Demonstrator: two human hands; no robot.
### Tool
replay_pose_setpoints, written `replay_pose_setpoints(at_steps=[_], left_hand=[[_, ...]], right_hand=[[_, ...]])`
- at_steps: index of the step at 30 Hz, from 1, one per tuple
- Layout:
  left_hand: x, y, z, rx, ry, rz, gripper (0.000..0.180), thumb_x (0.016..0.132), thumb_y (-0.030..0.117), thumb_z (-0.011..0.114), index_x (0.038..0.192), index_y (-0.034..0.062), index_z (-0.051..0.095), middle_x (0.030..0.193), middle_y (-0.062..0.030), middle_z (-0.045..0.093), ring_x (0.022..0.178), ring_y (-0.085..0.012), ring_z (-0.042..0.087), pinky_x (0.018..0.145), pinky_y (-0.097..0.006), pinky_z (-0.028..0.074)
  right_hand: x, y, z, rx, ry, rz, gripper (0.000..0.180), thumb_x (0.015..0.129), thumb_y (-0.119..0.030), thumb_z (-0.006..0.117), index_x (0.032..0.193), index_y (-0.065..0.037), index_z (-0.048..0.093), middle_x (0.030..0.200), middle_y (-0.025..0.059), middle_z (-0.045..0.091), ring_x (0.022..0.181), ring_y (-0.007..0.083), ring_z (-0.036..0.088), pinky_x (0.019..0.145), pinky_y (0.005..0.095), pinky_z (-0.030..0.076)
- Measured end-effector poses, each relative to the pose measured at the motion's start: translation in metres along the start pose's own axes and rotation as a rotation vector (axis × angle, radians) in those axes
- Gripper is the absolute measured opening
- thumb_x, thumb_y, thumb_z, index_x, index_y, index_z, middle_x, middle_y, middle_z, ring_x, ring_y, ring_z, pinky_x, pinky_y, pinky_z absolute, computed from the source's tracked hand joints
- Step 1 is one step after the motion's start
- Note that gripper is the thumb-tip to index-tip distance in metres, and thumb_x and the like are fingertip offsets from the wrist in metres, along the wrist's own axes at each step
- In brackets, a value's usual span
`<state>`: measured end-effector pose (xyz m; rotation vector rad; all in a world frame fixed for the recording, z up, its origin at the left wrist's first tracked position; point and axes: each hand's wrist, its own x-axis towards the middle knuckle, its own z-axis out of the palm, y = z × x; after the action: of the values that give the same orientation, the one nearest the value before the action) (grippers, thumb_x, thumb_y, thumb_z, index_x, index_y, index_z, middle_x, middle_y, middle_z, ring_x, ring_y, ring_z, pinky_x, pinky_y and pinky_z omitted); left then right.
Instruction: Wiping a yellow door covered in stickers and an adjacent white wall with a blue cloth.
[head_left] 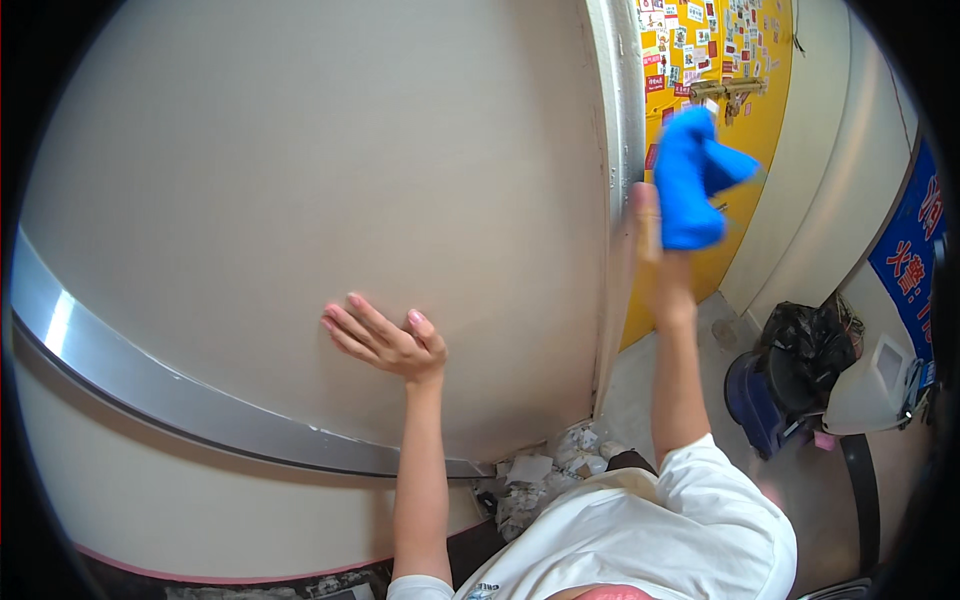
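Left hand [385, 340]: flat against the beige wall panel [300, 180], fingers spread and pointing up and to the left, palm on the surface, holding nothing.

Right hand [662, 262]: raised, arm nearly straight, closed around a blue cloth [693, 178]. The cloth bunches above my fist, one corner sticking out to the right. It sits at the metal trim [620, 90] running down the panel's right edge; I cannot tell whether it is pressed on the trim or just beside it. The hand is blurred.

The hands are well apart: left low on the panel, right high at its edge.

Surroundings: a metal band [150, 385] curves across the lower wall below my left hand. Right of the trim is a yellow door [765, 70], its upper part covered in small stickers [690, 40], with a brass-coloured handle [728, 90] just above the cloth. On the floor at the foot of the panel lies a heap of crumpled paper [545, 470]. Further right, a black bag [805, 350] rests on a blue object [755, 400], near a white device [880, 385]. A blue sign [910, 255] hangs on the far right wall. I am wearing a white T-shirt [660, 530].
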<state>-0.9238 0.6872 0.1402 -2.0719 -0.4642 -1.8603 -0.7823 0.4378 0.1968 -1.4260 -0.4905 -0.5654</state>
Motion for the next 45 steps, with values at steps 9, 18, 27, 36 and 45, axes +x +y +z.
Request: replay_pose_setpoints(at_steps=[9, 18, 27, 36, 45], left_hand=[[-0.005, 0.01, 0.0, -0.002, -0.02, -0.015, 0.067, 0.097, 0.035, 0.037, 0.148, -0.0062, 0.026, 0.156, -0.025, 0.017, 0.144, -0.0452, 0.014, 0.114, -0.057, 0.015], [-0.001, 0.008, -0.001, -0.005, -0.025, -0.005, 0.065, 0.1, 0.038, 0.035, 0.148, -0.0059, 0.026, 0.156, -0.0273, 0.016, 0.142, -0.0494, 0.014, 0.113, -0.059, 0.015], [0.001, 0.004, -0.001, 0.001, 0.001, 0.0, 0.066, 0.097, 0.037, 0.036, 0.148, -0.0038, 0.028, 0.156, -0.0261, 0.018, 0.144, -0.0461, 0.015, 0.114, -0.057, 0.015], [-0.038, 0.0, 0.0, 0.045, -0.068, 0.031, 0.066, 0.095, 0.033, 0.034, 0.148, -0.0052, 0.026, 0.157, -0.0253, 0.016, 0.145, -0.043, 0.013, 0.116, -0.055, 0.014], [-0.037, -0.006, 0.003, 0.038, -0.082, 0.043, 0.066, 0.095, 0.033, 0.034, 0.148, -0.0047, 0.025, 0.157, -0.0258, 0.015, 0.145, -0.0426, 0.012, 0.116, -0.055, 0.012]], right_hand=[[0.015, -0.01, 0.054, -0.39, 0.087, -0.494, 0.054, 0.091, -0.026, 0.061, 0.133, 0.004, 0.045, 0.15, 0.0311, 0.021, 0.133, 0.0587, 0.015, 0.112, 0.0612, 0.006], [0.0, -0.012, 0.068, -0.62, -0.143, -0.658, 0.028, 0.07, -0.024, 0.069, 0.097, -0.017, 0.069, 0.129, 0.0163, 0.048, 0.112, 0.0396, 0.044, 0.087, 0.0585, 0.034], [-0.119, 0.088, 0.047, -0.459, -0.784, -0.534, 0.038, 0.082, -0.025, 0.061, 0.119, -0.021, 0.062, 0.122, 0.0091, 0.059, 0.113, 0.0307, 0.053, 0.096, 0.0465, 0.039], [-0.104, 0.086, -0.05, 0.392, 0.118, 0.683, 0.08, 0.096, -0.066, 0.029, 0.134, 0.002, 0.045, 0.126, 0.0085, 0.053, 0.114, 0.0165, 0.051, 0.099, 0.0299, 0.039], [-0.058, 0.102, -0.105, 0.344, 0.469, 0.469, 0.053, 0.102, -0.044, 0.045, 0.13, 0.0, 0.051, 0.122, 0.0081, 0.058, 0.114, 0.0176, 0.054, 0.102, 0.0312, 0.039]])
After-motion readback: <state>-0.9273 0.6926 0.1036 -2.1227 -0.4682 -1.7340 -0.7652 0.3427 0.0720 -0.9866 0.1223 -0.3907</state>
